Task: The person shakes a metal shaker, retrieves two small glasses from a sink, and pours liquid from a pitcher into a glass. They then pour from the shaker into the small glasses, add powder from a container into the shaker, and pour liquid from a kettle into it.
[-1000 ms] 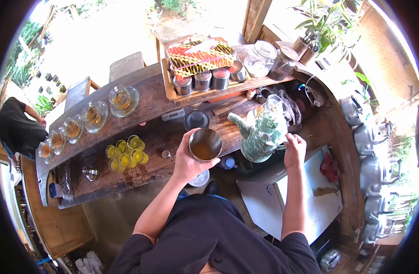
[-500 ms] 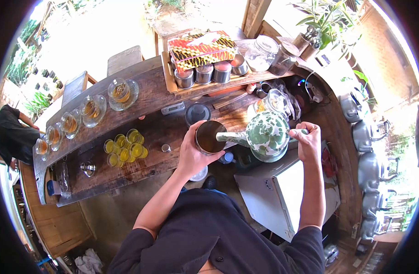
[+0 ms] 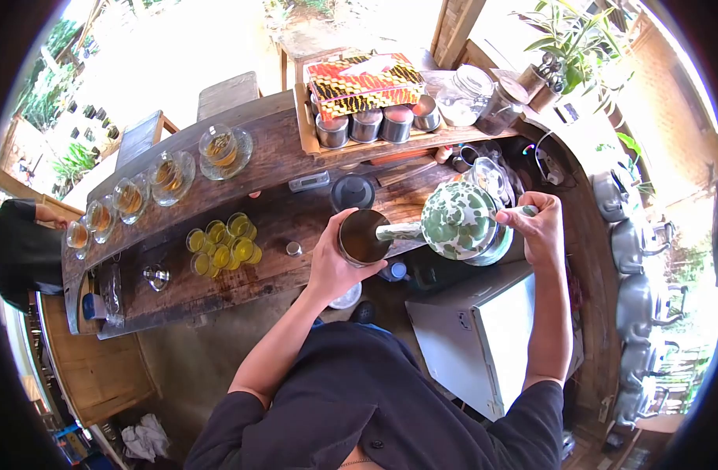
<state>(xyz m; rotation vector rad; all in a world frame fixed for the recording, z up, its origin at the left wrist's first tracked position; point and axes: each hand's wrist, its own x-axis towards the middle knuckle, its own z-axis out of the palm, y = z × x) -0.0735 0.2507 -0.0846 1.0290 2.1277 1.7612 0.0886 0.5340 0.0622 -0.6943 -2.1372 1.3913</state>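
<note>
My left hand (image 3: 335, 262) is wrapped round a metal cup (image 3: 364, 237) with brownish liquid inside. My right hand (image 3: 537, 227) grips the handle of a green-and-white speckled pot (image 3: 459, 221). The pot leans toward the cup, and its spout tip is over the cup's right rim. Whether liquid is flowing cannot be made out. Past the cup, a dark round lid (image 3: 352, 194) lies on the lower wooden counter (image 3: 285, 276).
Several glasses of yellow-green drink (image 3: 223, 244) stand on the lower counter. Glass cups on saucers (image 3: 226, 149) line the raised ledge, beside a patterned box (image 3: 367, 82) over metal tins. A white fridge (image 3: 461, 329) is at right. Another person (image 3: 26, 251) stands far left.
My right hand has risen slightly, and the pot is tipped a little more toward the cup. The view has shifted, moving the counter items to the right in the picture.
</note>
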